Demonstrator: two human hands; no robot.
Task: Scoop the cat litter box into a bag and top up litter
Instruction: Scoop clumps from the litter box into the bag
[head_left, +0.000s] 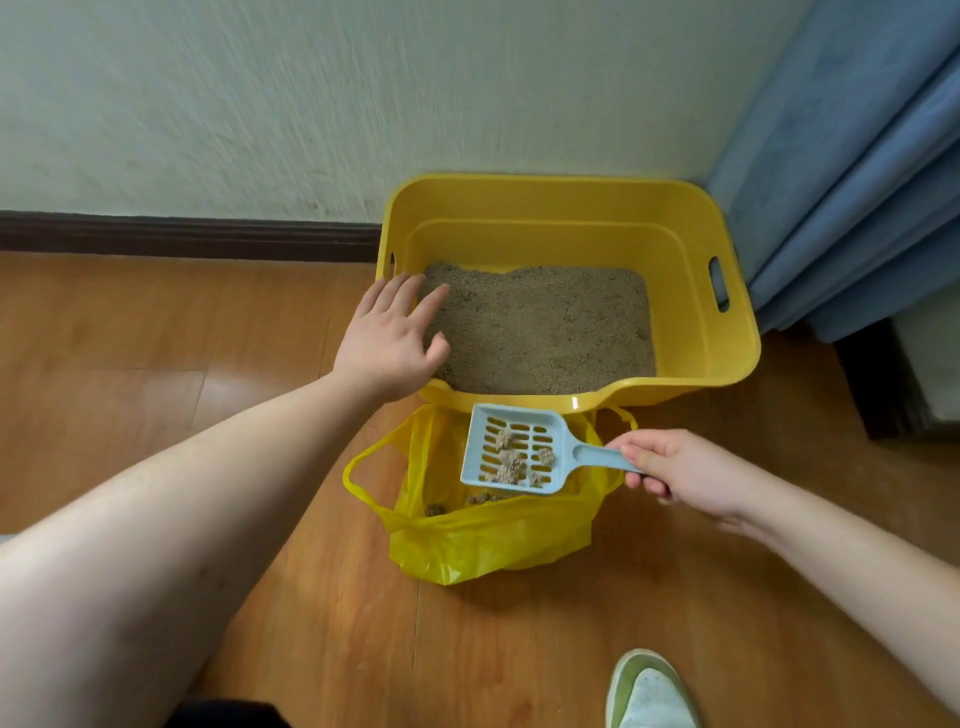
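Observation:
A yellow litter box (691, 244) stands on the floor against the wall, its bottom covered with grey-brown litter (550, 327). In front of it lies an open yellow plastic bag (488, 540) with a few clumps inside. My right hand (680, 470) grips the handle of a pale blue slotted scoop (511, 449), held over the bag's mouth with several clumps in it. My left hand (392, 338) rests with spread fingers on the box's left rim, holding nothing.
Wooden floor (156, 364) all around. A white wall with a dark baseboard (182, 234) runs behind the box. Blue curtains (857, 171) hang at the right, with dark furniture (883, 379) below. My shoe (649, 691) shows at the bottom edge.

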